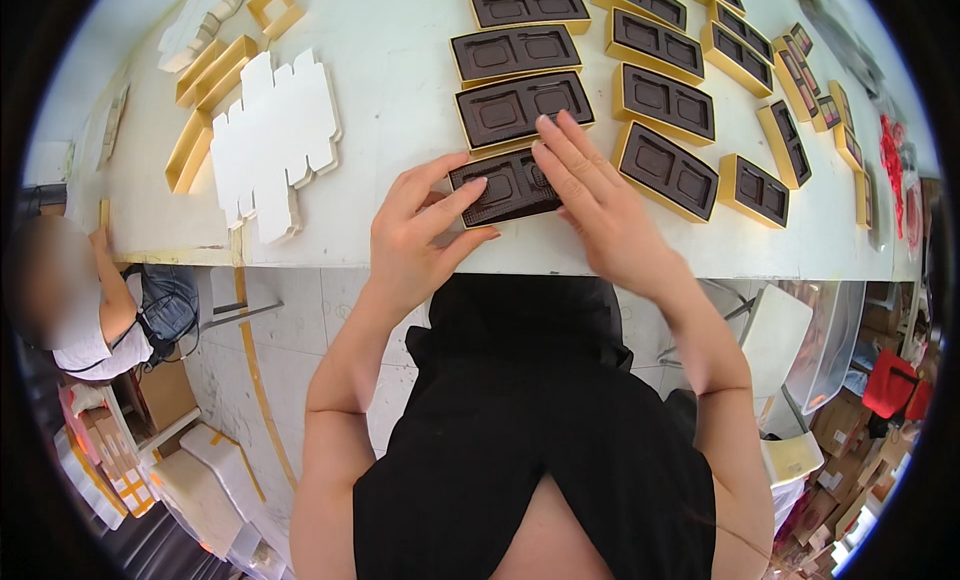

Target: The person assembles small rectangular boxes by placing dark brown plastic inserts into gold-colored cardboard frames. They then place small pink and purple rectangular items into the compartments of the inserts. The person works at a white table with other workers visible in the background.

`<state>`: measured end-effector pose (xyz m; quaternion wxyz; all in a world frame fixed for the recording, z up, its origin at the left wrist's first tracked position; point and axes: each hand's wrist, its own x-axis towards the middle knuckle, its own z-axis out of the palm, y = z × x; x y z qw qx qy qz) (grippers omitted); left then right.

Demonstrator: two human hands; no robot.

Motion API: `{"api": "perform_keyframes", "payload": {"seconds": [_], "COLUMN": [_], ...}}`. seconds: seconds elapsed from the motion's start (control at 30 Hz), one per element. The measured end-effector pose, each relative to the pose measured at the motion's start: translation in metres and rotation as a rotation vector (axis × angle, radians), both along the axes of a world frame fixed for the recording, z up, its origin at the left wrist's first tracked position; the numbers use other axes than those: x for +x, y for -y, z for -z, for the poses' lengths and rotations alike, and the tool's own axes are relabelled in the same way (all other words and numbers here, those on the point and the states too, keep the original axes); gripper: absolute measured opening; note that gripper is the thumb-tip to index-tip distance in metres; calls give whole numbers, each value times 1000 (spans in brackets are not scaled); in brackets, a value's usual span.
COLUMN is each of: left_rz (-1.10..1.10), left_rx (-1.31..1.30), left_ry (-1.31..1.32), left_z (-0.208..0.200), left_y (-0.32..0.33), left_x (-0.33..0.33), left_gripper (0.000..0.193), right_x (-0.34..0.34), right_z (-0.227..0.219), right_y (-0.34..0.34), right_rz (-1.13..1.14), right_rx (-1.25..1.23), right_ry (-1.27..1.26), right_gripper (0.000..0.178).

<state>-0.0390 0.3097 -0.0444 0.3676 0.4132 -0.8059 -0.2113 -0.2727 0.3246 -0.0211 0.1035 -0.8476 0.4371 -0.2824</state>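
White table (385, 90): the box (507, 188) lies lengthwise, roughly nine-to-three; left hand (420, 215), fingers spread, touches its nine-o'clock end, right hand (608, 215), fingers together, its three-o'clock end.

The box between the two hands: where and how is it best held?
Probably hold the box at its short ends, left hand and right hand coming from opposite sides: it lies open side up, and another box crowds its far long side.

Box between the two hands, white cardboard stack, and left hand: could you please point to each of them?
Box (510, 188): head view, on its dark insert.
White cardboard stack (273, 140): head view, middle of the top sheet.
Left hand (411, 225): head view, back of the hand.
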Motion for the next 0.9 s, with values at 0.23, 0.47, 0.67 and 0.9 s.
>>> {"api": "perform_keyframes", "payload": {"seconds": [0.23,0.47,0.67,0.9], "left_rz": [16,-75,-36,219], "left_rx": [-5,9,-122,-100], "left_ry": [40,98,402,721], "left_z": [-5,-1,-15,-37], "left_y": [4,-3,-3,34], "left_x": [5,-2,-35,-54], "left_gripper": [50,54,97,94], "right_x": [-30,-13,-24,-135], "right_z": [-7,3,-6,-11], "right_y": [27,-2,-5,-31], "right_rz": [-198,-108,-94,420], "right_rx": [-10,-47,-144,-197], "right_ry": [37,-187,-31,-347], "right_gripper": [35,53,59,68]}}
